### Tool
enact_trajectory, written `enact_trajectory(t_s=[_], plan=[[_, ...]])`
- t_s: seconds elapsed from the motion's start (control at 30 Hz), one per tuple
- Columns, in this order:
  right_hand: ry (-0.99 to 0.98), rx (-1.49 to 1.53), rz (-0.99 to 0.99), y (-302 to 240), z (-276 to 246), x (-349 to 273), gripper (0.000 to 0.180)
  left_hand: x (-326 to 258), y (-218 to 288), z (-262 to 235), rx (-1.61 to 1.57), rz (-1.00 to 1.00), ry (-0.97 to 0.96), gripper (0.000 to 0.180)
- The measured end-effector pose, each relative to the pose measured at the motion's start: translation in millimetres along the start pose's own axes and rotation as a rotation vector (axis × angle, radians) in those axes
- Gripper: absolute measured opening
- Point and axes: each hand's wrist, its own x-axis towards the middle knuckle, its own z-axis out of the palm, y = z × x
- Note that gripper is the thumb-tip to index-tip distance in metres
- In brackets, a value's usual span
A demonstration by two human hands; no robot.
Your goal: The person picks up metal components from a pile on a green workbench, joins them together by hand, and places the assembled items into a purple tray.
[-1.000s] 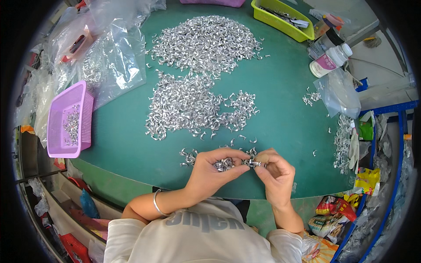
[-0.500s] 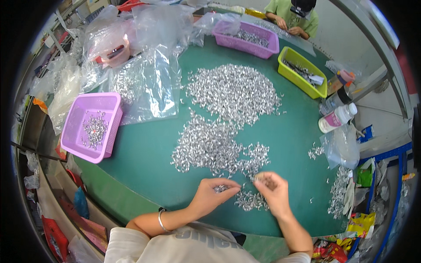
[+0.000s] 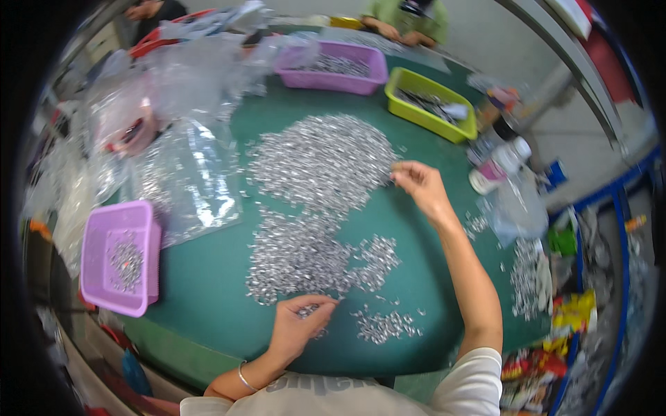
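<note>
My left hand is curled at the near side of the table, with several small curved silver metal pieces in its palm. Its thumb and forefinger pinch at the tip, just below the nearer pile of the same pieces. My right hand reaches out to the right edge of the larger far pile. Its fingers are pinched together, and whatever is between them is too small to make out. A small loose group of pieces lies right of my left hand.
A purple basket with some pieces stands at the left, beside plastic bags. At the back are another purple basket and a green basket. Bottles line the right edge. A person in green sits beyond the table.
My right hand has gone from beside my left hand, near the small group, out to the far pile's right edge. My left hand still holds its pieces. The whole view has shifted.
</note>
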Motion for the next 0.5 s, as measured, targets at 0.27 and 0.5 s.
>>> enact_trajectory(t_s=[0.27,0.5], plan=[[0.547,-0.669,0.195,60.4,-119.9,-153.6,0.019,6.1,-8.9,10.3,-0.030,-0.055,-0.117,0.012],[0.470,-1.095,-0.002,74.4,-119.4,-140.3,0.015,8.3,-13.9,30.2,0.005,-0.100,-0.152,0.012]])
